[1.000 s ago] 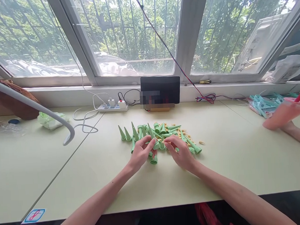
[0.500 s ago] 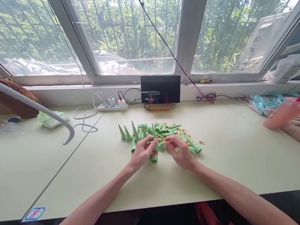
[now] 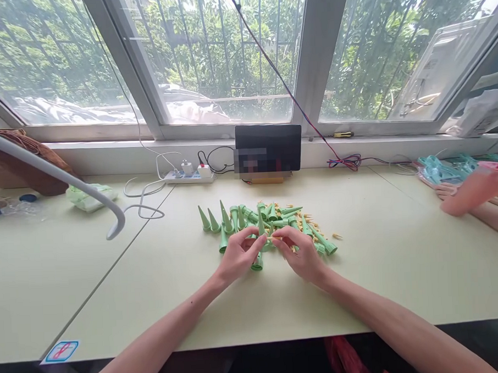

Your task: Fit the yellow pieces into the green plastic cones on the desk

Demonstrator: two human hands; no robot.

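Observation:
My left hand (image 3: pixel 240 254) is closed round a green plastic cone spike (image 3: pixel 261 221), whose tip points up. Its lower part is largely hidden by my fingers. From the right, my right hand (image 3: pixel 299 254) pinches a small yellow pin-like piece (image 3: pixel 273 239), which lies against the spike near my left thumb. Several green cone spikes (image 3: pixel 215 221) stand upright to the left of my hands. Others lie in a heap behind them, mixed with small yellow pieces (image 3: pixel 312 226). Just below my left fingers lies another green spike (image 3: pixel 257 264), its open end facing me.
A black tablet (image 3: pixel 267 147) stands by the window, beside a white power strip (image 3: pixel 190 179). A grey curved lamp arm (image 3: pixel 88 191) crosses the left. At right, another person's arm (image 3: pixel 496 219) rests behind a pink drink cup (image 3: pixel 474 187), near teal pieces (image 3: pixel 440 170).
My hands have come closer together, and the yellow piece now bridges the gap between my fingertips at the spike. The whole view has shifted slightly.

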